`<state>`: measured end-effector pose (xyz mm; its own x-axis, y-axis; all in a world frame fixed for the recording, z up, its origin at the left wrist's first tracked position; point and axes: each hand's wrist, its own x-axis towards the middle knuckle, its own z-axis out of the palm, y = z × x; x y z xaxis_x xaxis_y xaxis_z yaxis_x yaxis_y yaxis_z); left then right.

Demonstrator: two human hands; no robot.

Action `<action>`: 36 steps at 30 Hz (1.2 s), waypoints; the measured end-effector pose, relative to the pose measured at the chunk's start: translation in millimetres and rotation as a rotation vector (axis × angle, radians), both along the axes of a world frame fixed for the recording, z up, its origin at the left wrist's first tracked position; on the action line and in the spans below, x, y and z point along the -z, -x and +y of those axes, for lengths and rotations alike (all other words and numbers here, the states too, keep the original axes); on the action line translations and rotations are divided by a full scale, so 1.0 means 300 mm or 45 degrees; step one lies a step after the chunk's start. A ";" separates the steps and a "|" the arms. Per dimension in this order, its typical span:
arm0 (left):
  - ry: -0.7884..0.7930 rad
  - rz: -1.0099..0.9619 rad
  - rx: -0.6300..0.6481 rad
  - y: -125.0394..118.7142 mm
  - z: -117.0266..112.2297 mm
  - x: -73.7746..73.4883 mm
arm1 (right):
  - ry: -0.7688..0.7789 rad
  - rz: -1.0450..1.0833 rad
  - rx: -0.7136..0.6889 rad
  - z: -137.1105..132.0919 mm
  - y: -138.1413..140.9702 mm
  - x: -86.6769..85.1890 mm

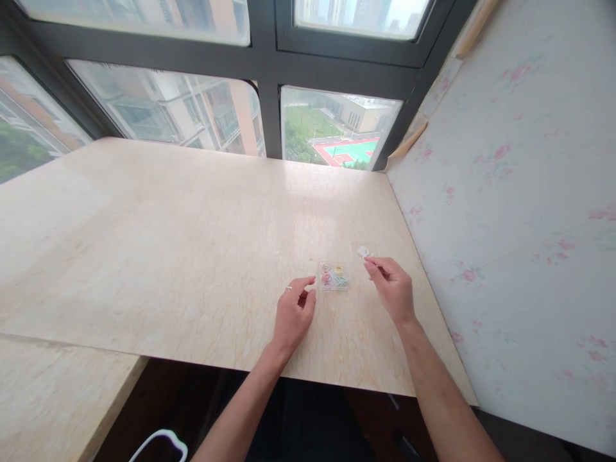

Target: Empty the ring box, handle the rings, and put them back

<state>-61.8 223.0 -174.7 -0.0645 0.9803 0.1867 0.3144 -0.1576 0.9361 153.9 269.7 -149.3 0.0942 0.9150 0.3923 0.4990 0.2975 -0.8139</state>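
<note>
A small clear plastic box (333, 277) with compartments stands on the pale stone-patterned counter. Small coloured pieces lie in it, reddish on the left, yellow and green on the right; they look like paper clips, but are too small to be sure. My left hand (294, 312), with a ring on one finger, rests at the box's left side, thumb and forefinger apart and holding nothing. Right of the box, my right hand (392, 287) is closed in a pinch; what is between the fingertips is too small to make out. Just beyond them lies a clear lid-like piece (356, 246) with a small white item (363, 252) on it.
The counter (192, 244) runs left and back to dark-framed windows (269, 96). A flower-patterned wall (505, 212) bounds it on the right. A lower counter section (52, 391) is at the near left, and a white curved object (166, 436) shows below the edge.
</note>
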 end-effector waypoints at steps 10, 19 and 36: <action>-0.043 0.135 -0.006 -0.012 -0.005 0.013 | 0.224 -0.626 -0.102 0.194 -0.217 0.074; -0.048 0.099 -0.015 -0.007 0.000 0.011 | 0.389 -0.710 -0.452 0.318 -0.208 0.021; -0.050 0.024 -0.003 0.002 -0.006 0.007 | -0.160 -0.768 0.032 0.083 -0.156 -0.043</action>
